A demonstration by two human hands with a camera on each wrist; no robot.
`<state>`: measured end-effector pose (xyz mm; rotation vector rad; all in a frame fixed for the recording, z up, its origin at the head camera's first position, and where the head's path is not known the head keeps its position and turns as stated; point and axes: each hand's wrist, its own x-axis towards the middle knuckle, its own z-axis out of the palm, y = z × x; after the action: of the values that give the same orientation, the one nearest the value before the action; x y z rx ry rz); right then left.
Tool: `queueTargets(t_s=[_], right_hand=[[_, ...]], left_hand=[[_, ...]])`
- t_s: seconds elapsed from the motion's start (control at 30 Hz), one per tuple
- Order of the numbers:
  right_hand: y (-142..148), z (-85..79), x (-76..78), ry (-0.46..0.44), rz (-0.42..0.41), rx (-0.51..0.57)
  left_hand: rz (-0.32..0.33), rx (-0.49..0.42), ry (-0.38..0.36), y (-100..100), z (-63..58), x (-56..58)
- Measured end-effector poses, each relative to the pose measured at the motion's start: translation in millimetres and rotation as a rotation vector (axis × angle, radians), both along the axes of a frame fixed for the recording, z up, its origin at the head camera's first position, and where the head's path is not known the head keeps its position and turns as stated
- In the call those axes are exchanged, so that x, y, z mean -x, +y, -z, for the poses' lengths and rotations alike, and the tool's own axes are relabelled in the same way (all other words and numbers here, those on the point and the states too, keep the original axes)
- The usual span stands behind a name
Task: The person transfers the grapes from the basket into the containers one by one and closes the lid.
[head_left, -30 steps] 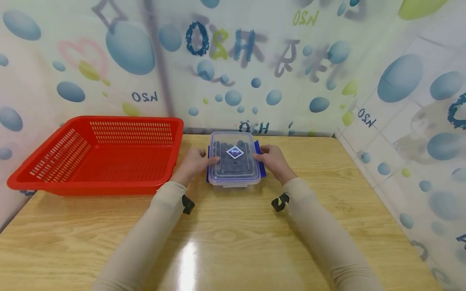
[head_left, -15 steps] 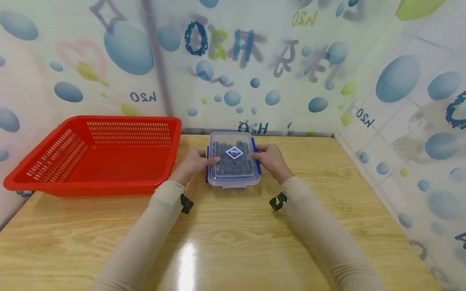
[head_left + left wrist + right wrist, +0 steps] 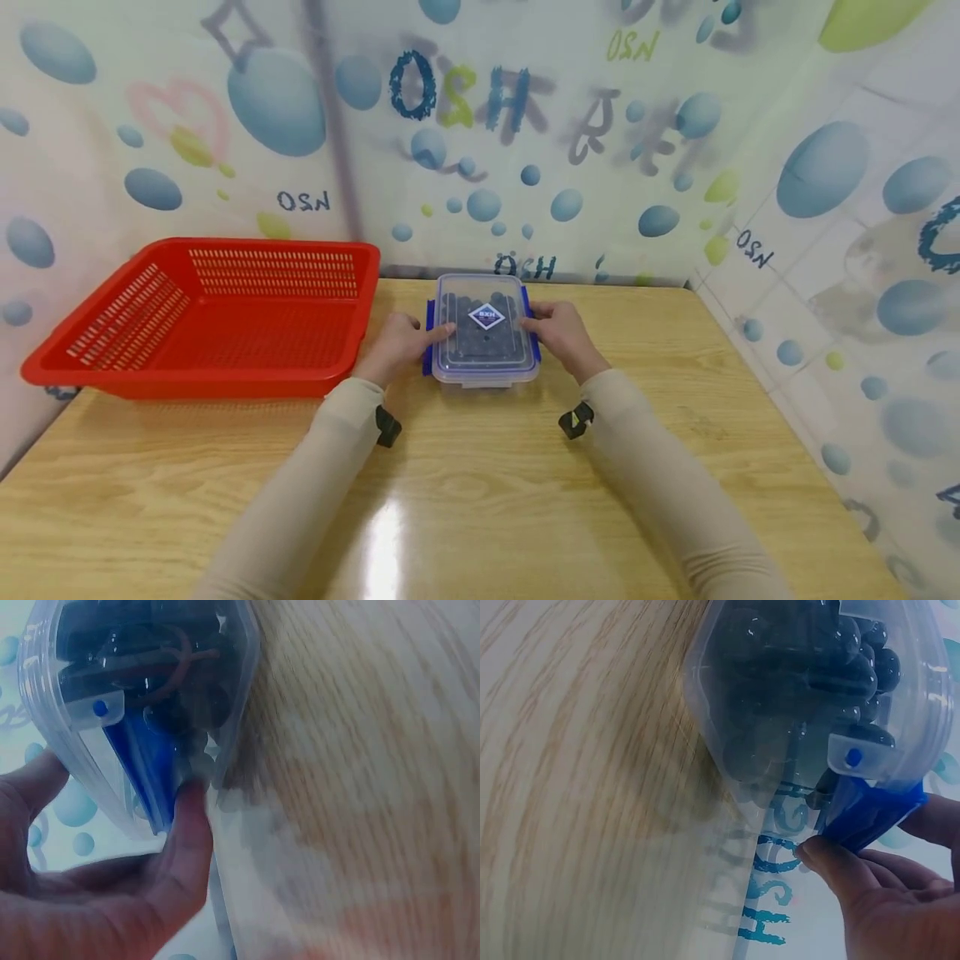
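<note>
A clear plastic food container (image 3: 483, 354) with a lid and blue side latches stands on the table, full of dark round pieces. My left hand (image 3: 401, 340) grips its left side, thumb on the lid, a fingertip at the blue left latch (image 3: 150, 769). At the opposite side, my right hand (image 3: 564, 333) holds the container, thumb on the lid's edge. In the right wrist view its fingers (image 3: 832, 862) touch the lower end of the right latch (image 3: 870, 814), which juts out from the wall. The left latch also tilts outward.
A red plastic basket (image 3: 270, 387) with slotted walls stands to the left, close to my left hand. The wooden table (image 3: 480, 483) ends behind the container at a patterned wall covering (image 3: 630, 175). Another wall rises along the right edge.
The right latch has swung in closer to the container's side. The left latch sticks out slightly more. Both hands keep nearly the same place, and the container stays put.
</note>
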<state>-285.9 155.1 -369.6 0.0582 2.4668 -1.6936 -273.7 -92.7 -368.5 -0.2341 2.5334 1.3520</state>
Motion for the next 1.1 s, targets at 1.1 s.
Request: queueTargets(t_s=[1.1], right_hand=[[-1.6,2.0,-2.6,0.010,-0.005,0.001]], left_hand=[[0.002,0.122,0.081,25.6,-11.6,-7.6]])
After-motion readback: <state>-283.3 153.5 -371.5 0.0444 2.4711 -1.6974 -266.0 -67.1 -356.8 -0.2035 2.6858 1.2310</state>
